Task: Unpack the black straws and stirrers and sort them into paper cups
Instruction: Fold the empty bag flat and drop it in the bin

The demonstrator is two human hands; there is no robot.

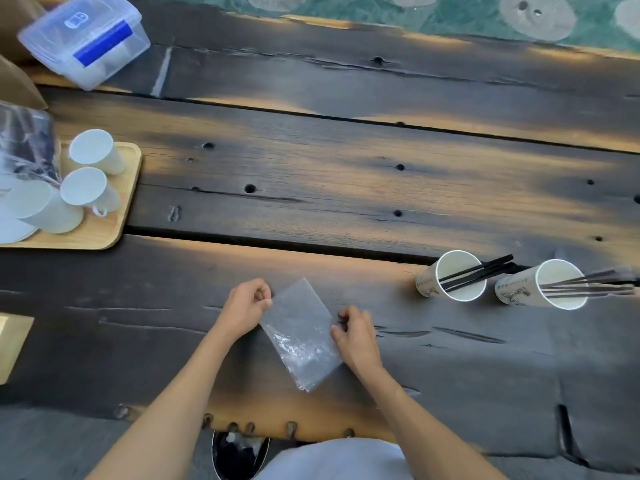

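A clear plastic bag (300, 336) lies flat on the dark wooden table (311, 174), near its front edge; it looks empty. My left hand (246, 305) pinches the bag's upper left edge. My right hand (353, 332) pinches its right edge. To the right stand two printed paper cups. The nearer cup (450, 277) holds thick black straws (481, 271). The farther right cup (543, 285) holds thinner black stirrers (595, 285).
A wooden tray (117, 216) at the left carries upturned white paper cups (90, 187) and a crumpled plastic pack (24, 140). A clear lidded box (86, 38) with a blue label sits at the back left. A wooden block (10, 344) shows at the left edge.
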